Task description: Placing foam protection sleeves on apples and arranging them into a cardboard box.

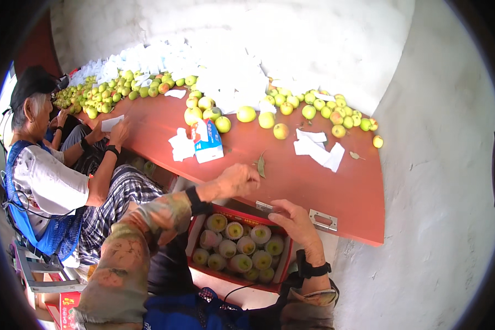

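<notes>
My left hand (237, 180) is over the near edge of the red-brown table (324, 206), its fingers loosely bent with nothing visible in them. Just below and to its right, my right hand (300, 223) hovers at the table's edge, thumb and fingers apart and holding nothing. Beneath both hands sits a red cardboard box (193, 234) packed with several apples (242, 263) in pale foam sleeves. A dry leaf (260, 165) lies on the table close to my left fingertips.
Loose green apples (280, 131) line the back of the table beside a heap of white wrappings (228, 82). A blue-and-red packet (207, 142) and white paper pieces (318, 149) lie nearer. At left a seated person (49, 170) holds white paper. Metal hinges (323, 220) mark the table edge.
</notes>
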